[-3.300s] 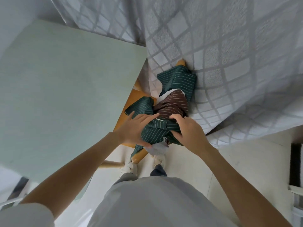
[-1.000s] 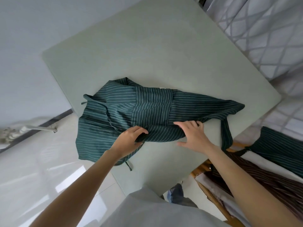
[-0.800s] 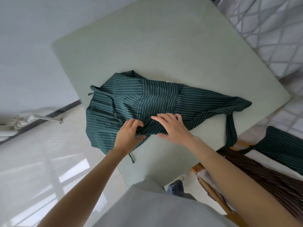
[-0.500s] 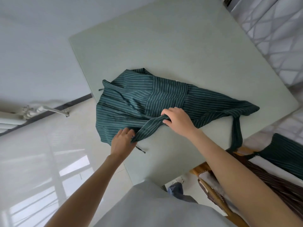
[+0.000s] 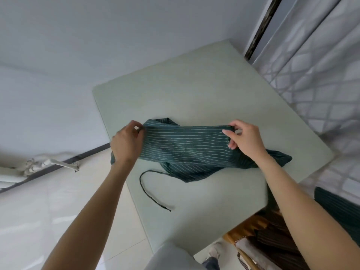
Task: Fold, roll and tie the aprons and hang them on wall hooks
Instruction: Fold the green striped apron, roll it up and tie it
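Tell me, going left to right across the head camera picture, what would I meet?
White pipe by the floor → left hand pinching the cloth → green striped apron on the table → right hand pinching its other end → patterned curtain.

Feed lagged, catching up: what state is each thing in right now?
green striped apron: partly folded on the table, held at both ends.
apron tie: loose, untied.
left hand: pinches apron's left end.
right hand: pinches its right end.
remaining aprons: heaped on chair.
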Available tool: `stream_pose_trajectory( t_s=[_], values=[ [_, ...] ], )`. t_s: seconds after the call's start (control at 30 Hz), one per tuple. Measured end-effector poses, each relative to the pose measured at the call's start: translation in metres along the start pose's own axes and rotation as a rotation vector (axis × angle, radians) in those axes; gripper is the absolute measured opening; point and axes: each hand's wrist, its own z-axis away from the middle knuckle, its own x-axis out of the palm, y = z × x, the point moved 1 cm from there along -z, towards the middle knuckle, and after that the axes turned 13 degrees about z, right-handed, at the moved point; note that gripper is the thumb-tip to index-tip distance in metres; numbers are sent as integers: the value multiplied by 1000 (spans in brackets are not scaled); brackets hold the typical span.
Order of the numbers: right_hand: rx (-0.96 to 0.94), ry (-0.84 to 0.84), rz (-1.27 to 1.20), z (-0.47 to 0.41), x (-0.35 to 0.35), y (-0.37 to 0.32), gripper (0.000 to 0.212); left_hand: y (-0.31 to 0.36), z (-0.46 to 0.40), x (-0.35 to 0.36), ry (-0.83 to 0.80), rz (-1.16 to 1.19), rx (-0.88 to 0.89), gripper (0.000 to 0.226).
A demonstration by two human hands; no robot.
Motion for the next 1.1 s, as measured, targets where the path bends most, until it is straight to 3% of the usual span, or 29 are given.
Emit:
stream_pose_trajectory(
  t_s=[0.17, 0.4, 0.47, 0.57, 0.67, 0.83, 1.0, 1.1],
  values=[
    [159, 179, -279, -50, -24, -7, 14, 42, -68, 22, -12, 306, 5, 16],
    [152, 344, -217, -132, -53, 5, 14, 72, -160, 77, -79, 374, 172, 19],
    [153, 379, -141, -156, -60, 11, 19, 80, -185, 96, -174, 312, 232, 31],
    [132, 274, -61, -182, -57, 21, 49, 83, -207, 131, -420, 204, 250, 73],
    [72, 166, 10, -189, -41, 34, 75, 78, -207, 157, -497, 112, 345, 86],
    [25, 34, 340, -181, 11, 68, 74, 54, -195, 197, -607, -101, 394, 68],
    [147, -325, 627, -181, 70, 102, 77, 22, -192, 242, -819, -394, 204, 82],
    [221, -396, 626, -188, 90, 117, 80, 11, -201, 258, -866, -474, 170, 93]
  ],
)
